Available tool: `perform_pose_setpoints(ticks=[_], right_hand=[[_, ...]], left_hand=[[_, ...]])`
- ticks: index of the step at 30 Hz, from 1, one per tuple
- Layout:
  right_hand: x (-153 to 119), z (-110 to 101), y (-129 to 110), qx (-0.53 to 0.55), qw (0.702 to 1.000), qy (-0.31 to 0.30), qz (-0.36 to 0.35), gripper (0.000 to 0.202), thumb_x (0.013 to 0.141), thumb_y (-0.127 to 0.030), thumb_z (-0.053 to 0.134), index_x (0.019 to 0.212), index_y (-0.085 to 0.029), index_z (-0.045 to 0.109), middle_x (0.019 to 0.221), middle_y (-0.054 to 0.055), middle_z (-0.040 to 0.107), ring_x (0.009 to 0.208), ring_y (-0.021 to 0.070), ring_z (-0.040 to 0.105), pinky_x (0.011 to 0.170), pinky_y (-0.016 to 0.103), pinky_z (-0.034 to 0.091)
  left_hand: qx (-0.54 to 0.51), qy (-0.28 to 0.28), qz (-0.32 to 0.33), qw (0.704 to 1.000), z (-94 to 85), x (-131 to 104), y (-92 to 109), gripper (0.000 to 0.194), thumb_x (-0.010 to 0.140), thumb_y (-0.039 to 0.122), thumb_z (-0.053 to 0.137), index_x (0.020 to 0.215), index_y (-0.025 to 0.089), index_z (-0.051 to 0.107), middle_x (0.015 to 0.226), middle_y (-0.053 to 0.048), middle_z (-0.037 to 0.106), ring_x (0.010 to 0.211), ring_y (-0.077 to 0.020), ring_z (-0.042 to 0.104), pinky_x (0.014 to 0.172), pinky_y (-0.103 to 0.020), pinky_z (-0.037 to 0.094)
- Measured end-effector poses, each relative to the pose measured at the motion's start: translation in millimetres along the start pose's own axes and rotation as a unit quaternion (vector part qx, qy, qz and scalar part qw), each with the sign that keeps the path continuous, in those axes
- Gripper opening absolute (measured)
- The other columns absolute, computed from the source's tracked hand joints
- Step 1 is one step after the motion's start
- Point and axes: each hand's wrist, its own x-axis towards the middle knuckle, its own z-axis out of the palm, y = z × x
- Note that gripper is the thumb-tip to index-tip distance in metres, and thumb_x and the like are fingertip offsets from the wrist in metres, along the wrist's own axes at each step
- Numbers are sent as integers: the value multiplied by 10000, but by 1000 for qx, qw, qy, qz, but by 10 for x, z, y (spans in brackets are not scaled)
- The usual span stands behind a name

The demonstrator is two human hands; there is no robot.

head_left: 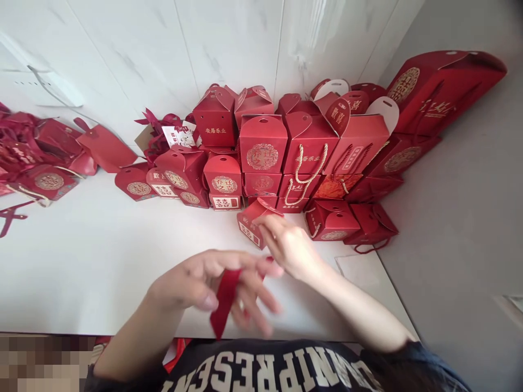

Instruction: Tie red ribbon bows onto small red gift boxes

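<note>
A dark red ribbon [225, 305] hangs from my left hand [204, 277], passing between the thumb and the loosely spread fingers. Those fingers are blurred, so how firmly they grip it is hard to see. My right hand [295, 247] is closed at the top right side of a small red gift box [250, 231], its fingertips pinched against the box and partly hiding it. That box has a white label with a gold and red character and a folded flap top. It stands at the front of the row of boxes.
Stacked red gift boxes [261, 147] with rope handles line the tiled wall. A taller red box [445, 92] rises in the right corner by a grey wall [469, 190]. More red boxes and ribbons [44, 147] are piled at the left. The white table [81, 261] has its front edge near my body.
</note>
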Motion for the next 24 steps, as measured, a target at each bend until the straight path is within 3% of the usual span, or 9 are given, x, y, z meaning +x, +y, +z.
perform_pose_setpoints(ticks=[2,5,9,12,16,18,20,22,24], right_hand=[[-6,-186,-44,139,989,8,-45,274,971,-150,349,1121,-208,571,1103,66,688,1005,183,673,883,352,556],[-10,-453,-66,242,961,10,-134,338,906,-99,361,1129,-226,582,1298,64,606,1253,207,555,1046,420,472],[-22,-580,-67,126,970,-50,-199,486,805,-86,483,1267,-225,543,1474,85,482,1396,248,416,1158,497,336],[-24,-528,-33,18,970,-76,-229,359,862,-110,535,1189,-230,622,1484,61,494,1432,239,369,1222,537,154],[26,-415,28,73,964,-104,-232,110,929,-223,603,985,-221,697,1317,42,652,1317,206,525,1229,516,152],[64,-402,33,158,959,-114,-204,94,927,-228,614,960,-199,697,1245,65,693,1250,218,586,1188,507,272],[46,-482,30,282,940,-106,-162,93,933,-215,601,945,-191,690,1085,74,745,1093,221,675,1073,471,436],[-113,-703,41,400,908,-70,-105,107,947,-205,573,942,-206,680,826,35,742,802,185,721,931,424,530],[-464,-1061,78,451,889,-5,-75,94,943,-252,582,917,-245,673,601,-23,652,552,147,645,861,402,545]], left_hand=[[-63,23,10,998,-71,153,41,714,639,77,595,1343,192,574,1278,-117,665,1150,-263,651,887,-336,556],[-139,96,64,983,-155,314,43,655,641,118,520,1292,91,587,1293,-147,640,1273,-269,557,1030,-370,463],[-179,140,80,971,-199,405,-38,580,738,214,447,1295,83,546,1229,-163,641,1218,-307,570,988,-428,448],[-184,153,86,967,-197,455,-79,526,738,225,444,1237,115,568,1072,-126,677,1001,-268,637,873,-397,477],[-154,147,79,974,-192,496,-101,353,752,236,478,1054,129,627,834,-72,660,729,-184,609,725,-328,477],[-94,144,59,983,-214,473,-97,323,762,279,524,1029,130,627,836,-78,666,749,-196,627,727,-335,479],[25,162,34,986,-261,418,-73,376,803,326,566,1135,152,599,823,-74,686,740,-210,650,695,-336,479],[177,215,21,960,-327,355,-38,376,873,386,561,1182,173,584,673,-35,661,592,-174,614,579,-287,442],[327,317,55,889,-403,324,-19,331,916,441,532,1103,182,616,606,-11,616,547,-150,573,526,-258,406]])
